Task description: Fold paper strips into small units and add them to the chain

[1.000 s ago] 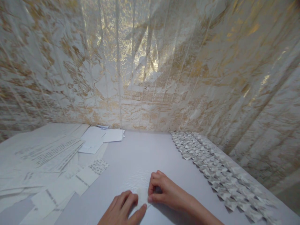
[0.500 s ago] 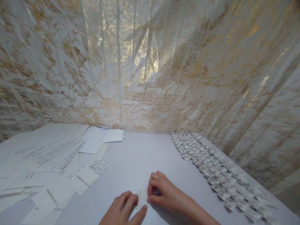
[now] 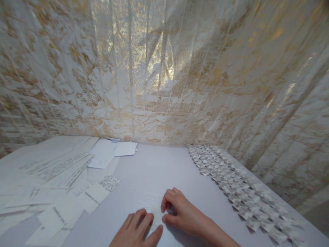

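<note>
Paper (image 3: 157,217), between left fingers (image 3: 147,220) and right fingers (image 3: 169,219)

A papery slip (image 3: 156,217) lay near the smooth worktop's (image 3: 156,168) front edge, matt sheets (image 3: 59,166) by its left, creased paper pieces (image 3: 232,185) its right; shiny cloth (image 3: 159,68) hung beyond.

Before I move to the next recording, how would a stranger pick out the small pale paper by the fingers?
Find the pale table, then the left hand and right hand at bottom centre. The small pale paper lies between their fingertips. Unlike the loose sheets to the left and folded pieces to the right, it has a hand on either side.
</note>
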A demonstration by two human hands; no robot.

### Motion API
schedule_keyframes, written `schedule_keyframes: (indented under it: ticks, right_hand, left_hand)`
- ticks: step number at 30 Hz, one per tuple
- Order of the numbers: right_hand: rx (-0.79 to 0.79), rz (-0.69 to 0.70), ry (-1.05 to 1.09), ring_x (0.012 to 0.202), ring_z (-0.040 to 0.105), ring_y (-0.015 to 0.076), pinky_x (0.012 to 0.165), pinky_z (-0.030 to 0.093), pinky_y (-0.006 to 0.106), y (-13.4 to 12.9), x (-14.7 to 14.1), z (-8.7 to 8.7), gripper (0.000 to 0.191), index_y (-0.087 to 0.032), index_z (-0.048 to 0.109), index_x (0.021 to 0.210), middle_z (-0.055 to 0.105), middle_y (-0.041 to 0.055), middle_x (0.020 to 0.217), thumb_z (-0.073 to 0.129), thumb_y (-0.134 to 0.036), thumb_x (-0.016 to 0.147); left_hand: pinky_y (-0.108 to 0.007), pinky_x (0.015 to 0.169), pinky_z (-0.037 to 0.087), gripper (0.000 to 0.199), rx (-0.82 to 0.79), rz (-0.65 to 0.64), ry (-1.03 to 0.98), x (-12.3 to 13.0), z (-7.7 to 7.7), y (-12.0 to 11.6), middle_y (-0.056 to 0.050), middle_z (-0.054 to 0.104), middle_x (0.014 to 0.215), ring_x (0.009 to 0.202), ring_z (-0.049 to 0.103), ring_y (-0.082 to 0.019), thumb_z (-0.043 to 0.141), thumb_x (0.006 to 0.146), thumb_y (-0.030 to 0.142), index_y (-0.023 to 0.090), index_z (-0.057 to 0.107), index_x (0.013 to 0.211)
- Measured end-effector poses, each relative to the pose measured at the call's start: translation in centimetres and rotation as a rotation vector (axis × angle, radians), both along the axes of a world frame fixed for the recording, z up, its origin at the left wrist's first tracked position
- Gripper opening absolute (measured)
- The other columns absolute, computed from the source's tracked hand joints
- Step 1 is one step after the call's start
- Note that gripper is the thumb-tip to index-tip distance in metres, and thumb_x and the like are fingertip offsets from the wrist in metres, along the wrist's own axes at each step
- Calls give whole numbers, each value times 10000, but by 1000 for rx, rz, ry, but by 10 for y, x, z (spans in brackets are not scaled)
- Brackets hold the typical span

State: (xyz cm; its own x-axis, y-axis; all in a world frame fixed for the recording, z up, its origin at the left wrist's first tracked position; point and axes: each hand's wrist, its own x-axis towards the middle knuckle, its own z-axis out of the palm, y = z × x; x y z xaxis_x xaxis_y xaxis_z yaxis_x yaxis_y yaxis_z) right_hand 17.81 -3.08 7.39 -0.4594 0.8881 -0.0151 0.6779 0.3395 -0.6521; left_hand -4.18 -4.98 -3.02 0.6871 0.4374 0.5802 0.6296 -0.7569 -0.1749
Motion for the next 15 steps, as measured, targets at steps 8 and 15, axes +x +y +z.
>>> schedule_keyframes:
  ticks: [8,15]
  right_hand:
    - [24,-21,-21,925,516,198,975,343,353,-4,-1,-3,269,-202,619,897,567,-24,895,732,-52,706]
    - [-33,50,-31,1001,516,216,990,347,369,-2,9,-2,348,-206,617,963,580,-8,958,674,-6,684]
  left_hand:
    - [-361,800,400,300,-8,9,69,-2,1,5,-4,648,1035,951,538,-257,662,944,465,373,621,1226]
    - [-371,817,470,290,-54,25,130,-3,8,0,2,717,1071,972,632,-264,650,960,455,403,613,1244]
